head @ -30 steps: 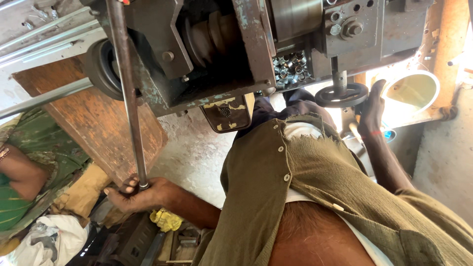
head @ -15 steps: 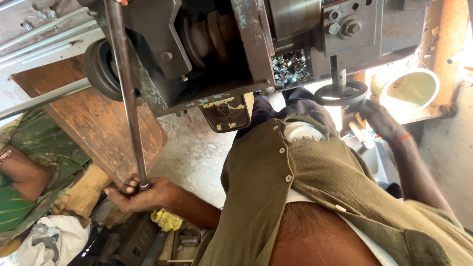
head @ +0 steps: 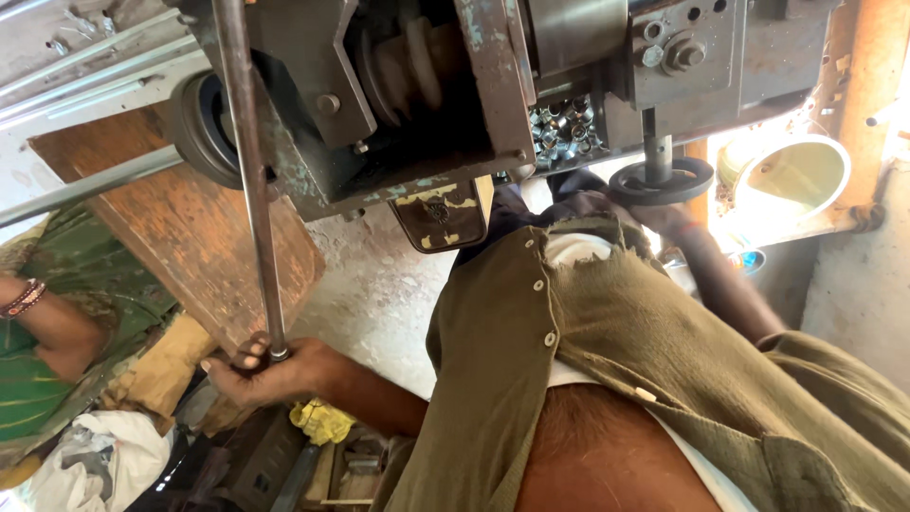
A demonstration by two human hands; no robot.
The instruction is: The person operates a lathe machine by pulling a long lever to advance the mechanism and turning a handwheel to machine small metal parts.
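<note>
I am gripping the long steel lever bar (head: 254, 190) at its lower end, my left hand (head: 258, 370) clamped around it; the bar is running up to the grey machine body (head: 445, 114). My right hand (head: 664, 220) is reaching to the black handwheel (head: 661, 180); whether it is closed on it, I cannot tell. I judge I am mid-stroke on the feed. Next likely calls for steady pull on the bar while turning the wheel. A person in green (head: 47, 332) is sitting nearby.

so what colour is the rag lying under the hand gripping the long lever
Yellow: the crumpled rag lies just below the left hand, in the head view.
</note>
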